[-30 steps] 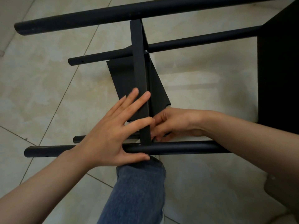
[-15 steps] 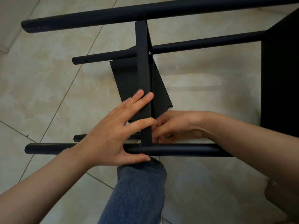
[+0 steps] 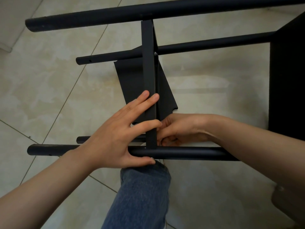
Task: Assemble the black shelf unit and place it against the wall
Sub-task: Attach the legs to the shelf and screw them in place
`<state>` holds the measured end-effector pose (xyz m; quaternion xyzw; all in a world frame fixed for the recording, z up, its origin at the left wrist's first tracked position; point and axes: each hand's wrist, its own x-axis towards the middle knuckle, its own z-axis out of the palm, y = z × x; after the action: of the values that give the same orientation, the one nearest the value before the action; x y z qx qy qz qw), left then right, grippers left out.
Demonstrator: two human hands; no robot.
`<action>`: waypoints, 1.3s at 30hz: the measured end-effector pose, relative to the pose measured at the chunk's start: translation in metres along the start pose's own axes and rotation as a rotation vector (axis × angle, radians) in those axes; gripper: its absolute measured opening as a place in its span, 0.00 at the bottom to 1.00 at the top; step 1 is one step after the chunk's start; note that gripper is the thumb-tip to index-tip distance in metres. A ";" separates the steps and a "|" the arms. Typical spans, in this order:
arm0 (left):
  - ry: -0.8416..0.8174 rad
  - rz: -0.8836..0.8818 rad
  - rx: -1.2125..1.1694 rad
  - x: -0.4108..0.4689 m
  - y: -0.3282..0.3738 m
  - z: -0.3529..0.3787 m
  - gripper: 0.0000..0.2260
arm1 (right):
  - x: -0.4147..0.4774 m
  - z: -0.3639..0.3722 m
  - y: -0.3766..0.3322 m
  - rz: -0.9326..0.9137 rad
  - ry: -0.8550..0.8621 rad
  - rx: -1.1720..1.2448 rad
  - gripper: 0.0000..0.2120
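The black shelf unit lies on its side below me, its round posts running left to right: a thick far post [image 3: 148, 12], a thinner one [image 3: 206, 44] and a near post [image 3: 189, 153]. A flat black shelf panel [image 3: 149, 76] stands edge-up between the posts. My left hand [image 3: 118, 138] spreads over the panel's near end, thumb curled under the near post. My right hand [image 3: 179, 129] is pinched at the joint where panel meets post, right of the panel; whatever its fingertips hold is hidden.
Beige floor tiles [image 3: 49, 96] lie under the frame. A large black panel [image 3: 287, 80] fills the right side. My knee in blue jeans [image 3: 142, 192] sits just under the near post. A fourth thin post [image 3: 84, 139] pokes out left, behind my left hand.
The hands stay in the same place on the panel and joint. The view has shifted slightly, so the frame sits a little lower and to the right.
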<state>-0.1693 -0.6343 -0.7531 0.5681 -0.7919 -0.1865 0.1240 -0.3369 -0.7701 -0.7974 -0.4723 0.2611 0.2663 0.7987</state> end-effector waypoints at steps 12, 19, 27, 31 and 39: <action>-0.010 -0.004 -0.004 0.001 -0.001 -0.001 0.32 | -0.001 -0.001 -0.002 0.006 0.026 0.025 0.11; -0.007 -0.006 -0.006 0.002 -0.001 -0.002 0.32 | -0.008 -0.005 -0.004 0.005 -0.007 -0.004 0.11; -0.008 0.005 -0.007 0.001 -0.002 -0.002 0.32 | -0.003 0.002 -0.003 0.012 0.031 0.008 0.05; -0.010 0.000 -0.009 0.001 -0.002 -0.001 0.32 | -0.007 -0.004 -0.003 0.028 -0.005 0.033 0.06; -0.013 0.003 -0.001 0.000 -0.003 0.000 0.33 | -0.003 0.000 -0.003 0.015 0.013 0.021 0.10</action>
<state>-0.1673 -0.6354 -0.7542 0.5656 -0.7935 -0.1903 0.1196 -0.3369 -0.7718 -0.7934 -0.4635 0.2728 0.2663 0.7999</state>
